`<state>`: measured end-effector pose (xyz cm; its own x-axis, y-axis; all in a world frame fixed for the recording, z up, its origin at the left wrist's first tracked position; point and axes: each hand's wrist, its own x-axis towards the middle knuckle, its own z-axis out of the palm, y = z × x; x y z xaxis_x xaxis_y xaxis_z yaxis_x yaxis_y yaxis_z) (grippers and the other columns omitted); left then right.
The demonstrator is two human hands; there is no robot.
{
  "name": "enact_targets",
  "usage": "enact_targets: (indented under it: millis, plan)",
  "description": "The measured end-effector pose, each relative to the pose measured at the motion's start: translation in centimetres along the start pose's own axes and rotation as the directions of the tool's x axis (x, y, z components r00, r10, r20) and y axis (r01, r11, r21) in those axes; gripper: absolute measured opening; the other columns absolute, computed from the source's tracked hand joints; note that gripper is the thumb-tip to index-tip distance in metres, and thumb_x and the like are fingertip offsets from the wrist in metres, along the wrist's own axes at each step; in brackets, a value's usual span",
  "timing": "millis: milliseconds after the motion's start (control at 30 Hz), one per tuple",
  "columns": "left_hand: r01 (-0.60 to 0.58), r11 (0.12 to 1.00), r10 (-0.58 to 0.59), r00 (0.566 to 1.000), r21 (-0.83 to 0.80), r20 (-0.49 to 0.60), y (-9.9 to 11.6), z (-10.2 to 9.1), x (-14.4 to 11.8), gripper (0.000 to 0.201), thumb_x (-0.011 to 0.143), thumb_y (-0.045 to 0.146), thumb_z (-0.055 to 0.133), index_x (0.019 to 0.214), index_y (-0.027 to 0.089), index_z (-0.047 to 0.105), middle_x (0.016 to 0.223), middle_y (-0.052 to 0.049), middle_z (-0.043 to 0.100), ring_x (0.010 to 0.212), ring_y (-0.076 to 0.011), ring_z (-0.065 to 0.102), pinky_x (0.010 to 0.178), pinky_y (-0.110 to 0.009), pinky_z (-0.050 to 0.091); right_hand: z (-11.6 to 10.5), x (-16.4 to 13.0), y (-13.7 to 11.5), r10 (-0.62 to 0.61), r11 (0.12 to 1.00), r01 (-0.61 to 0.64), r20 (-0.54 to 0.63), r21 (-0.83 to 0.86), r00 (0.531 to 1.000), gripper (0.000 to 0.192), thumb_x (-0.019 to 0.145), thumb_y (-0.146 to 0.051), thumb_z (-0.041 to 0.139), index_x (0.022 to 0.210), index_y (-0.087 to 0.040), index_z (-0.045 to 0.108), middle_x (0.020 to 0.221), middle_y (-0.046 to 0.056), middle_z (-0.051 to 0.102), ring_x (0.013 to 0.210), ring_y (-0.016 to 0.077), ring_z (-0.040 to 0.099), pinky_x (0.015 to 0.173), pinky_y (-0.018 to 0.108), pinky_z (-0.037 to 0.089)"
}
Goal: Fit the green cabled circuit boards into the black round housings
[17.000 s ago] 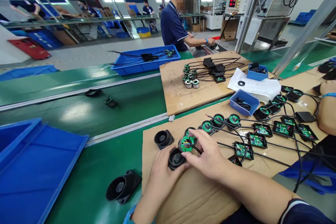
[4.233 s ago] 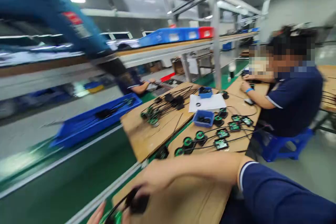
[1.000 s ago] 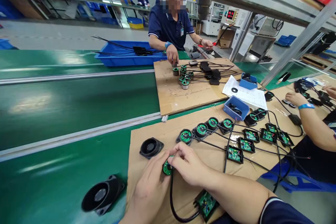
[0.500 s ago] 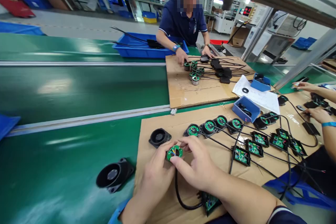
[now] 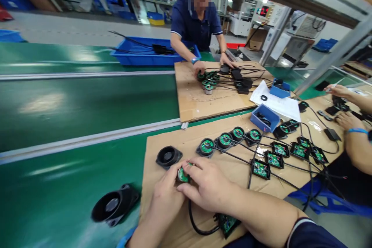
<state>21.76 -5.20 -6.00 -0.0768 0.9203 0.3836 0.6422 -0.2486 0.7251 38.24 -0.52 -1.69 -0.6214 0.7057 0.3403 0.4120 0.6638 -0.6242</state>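
Near the left edge of the cardboard (image 5: 152, 170), a round circuit board (image 5: 183, 175) gripped by left hand (image 5: 167, 192) and right hand (image 5: 207, 184), green face tilted upward, black cable (image 5: 191, 217) curved rightward to a box (image 5: 228, 223)

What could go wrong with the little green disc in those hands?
The green disc might slip, since it's small between the left hand and right hand. The black cable loops loosely to an open circuit box, so it could snag. The right forearm might bump that box's uncovered electronics.
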Motion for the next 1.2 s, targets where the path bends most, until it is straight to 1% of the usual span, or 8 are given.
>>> enact_targets:
  millis: [133, 267, 400, 467, 733, 933, 1100, 1200]
  plan:
    - [0.171, 0.985, -0.171, 0.985, -0.004, -0.020, -1.9, 0.3, -0.9, 0.057, 0.082, 0.022, 0.061, 0.139, 0.022, 0.053, 0.121, -0.010, 0.074, 0.094, -0.0226, 0.076, 0.072, -0.027, 0.064, 1.1, 0.1, 0.5, 0.045, 0.994, -0.032, -0.125, 0.105, 0.991, 0.053, 0.088, -0.042, 0.075, 0.129, -0.013, 0.061, 0.114, 0.015, 0.071, 0.104, 0.0275, 0.068, 0.098, 0.041, 0.057]
    - [0.236, 0.971, -0.237, 0.970, -0.031, -0.050, -2.0, 0.4, -1.2, 0.053, 0.081, 0.032, 0.074, 0.130, 0.022, 0.059, 0.117, -0.010, 0.074, 0.097, -0.0254, 0.076, 0.076, -0.031, 0.065, 1.0, -0.1, 0.5, 0.052, 0.977, -0.011, -0.192, 0.211, 0.980, 0.075, 0.083, -0.047, 0.081, 0.142, -0.014, 0.051, 0.124, 0.016, 0.069, 0.112, 0.0288, 0.068, 0.102, 0.044, 0.055]
    - [0.205, 0.944, -0.221, 0.975, -0.258, -0.034, -0.7, 1.0, -0.9, 0.048, 0.086, 0.034, 0.074, 0.128, 0.020, 0.057, 0.125, -0.014, 0.068, 0.109, -0.0266, 0.072, 0.090, -0.038, 0.064, 0.4, -0.1, 0.0, 0.127, 0.961, -0.083, -0.155, 0.266, 0.980, 0.060, 0.079, -0.032, 0.086, 0.130, -0.016, 0.059, 0.117, 0.013, 0.071, 0.107, 0.0282, 0.067, 0.097, 0.045, 0.056]
    - [0.185, 0.932, -0.212, 0.976, -0.312, -0.054, -0.1, 1.1, -0.6, 0.045, 0.088, 0.034, 0.073, 0.127, 0.020, 0.057, 0.127, -0.014, 0.066, 0.113, -0.0269, 0.069, 0.094, -0.041, 0.063, 0.2, 0.0, -0.2, 0.147, 0.958, -0.097, -0.174, 0.270, 0.974, 0.064, 0.077, -0.033, 0.088, 0.132, -0.016, 0.057, 0.120, 0.013, 0.071, 0.110, 0.0288, 0.067, 0.097, 0.045, 0.056]
    - [0.158, 0.915, -0.208, 0.973, -0.370, -0.098, 0.8, 0.4, -0.3, 0.048, 0.085, 0.031, 0.078, 0.126, 0.022, 0.057, 0.130, -0.012, 0.064, 0.120, -0.0274, 0.066, 0.096, -0.040, 0.062, -1.2, -0.4, -1.2, -0.002, 0.983, 0.045, -0.235, 0.179, 0.972, 0.063, 0.084, -0.042, 0.082, 0.137, -0.019, 0.056, 0.130, 0.015, 0.067, 0.121, 0.0287, 0.064, 0.104, 0.044, 0.056]
    - [0.242, 0.862, -0.297, 0.953, -0.446, -0.057, 0.7, 0.6, -0.1, 0.047, 0.085, 0.028, 0.079, 0.126, 0.022, 0.056, 0.127, -0.010, 0.066, 0.116, -0.0229, 0.068, 0.098, -0.035, 0.061, -1.1, -0.3, -0.3, -0.114, 0.991, 0.122, -0.160, 0.047, 0.981, 0.062, 0.089, -0.038, 0.077, 0.141, -0.015, 0.055, 0.128, 0.019, 0.067, 0.118, 0.0314, 0.066, 0.100, 0.048, 0.058]
    - [0.236, 0.856, -0.298, 0.952, -0.460, -0.067, 0.5, 0.8, -0.1, 0.050, 0.084, 0.027, 0.080, 0.126, 0.021, 0.055, 0.128, -0.011, 0.065, 0.118, -0.0236, 0.067, 0.098, -0.035, 0.061, -1.1, -0.4, -0.7, -0.121, 0.987, 0.144, -0.261, 0.070, 0.958, 0.060, 0.089, -0.037, 0.078, 0.140, -0.014, 0.055, 0.131, 0.019, 0.066, 0.124, 0.0293, 0.064, 0.106, 0.044, 0.056]
    - [0.228, 0.870, -0.294, 0.952, -0.436, -0.088, 0.4, 0.6, -0.1, 0.044, 0.088, 0.027, 0.075, 0.127, 0.021, 0.055, 0.127, -0.011, 0.065, 0.119, -0.0235, 0.067, 0.099, -0.034, 0.060, -0.8, -0.7, -0.8, -0.135, 0.985, 0.157, -0.259, 0.067, 0.956, 0.057, 0.087, -0.041, 0.080, 0.134, -0.016, 0.060, 0.134, 0.019, 0.064, 0.123, 0.0295, 0.064, 0.104, 0.044, 0.057]
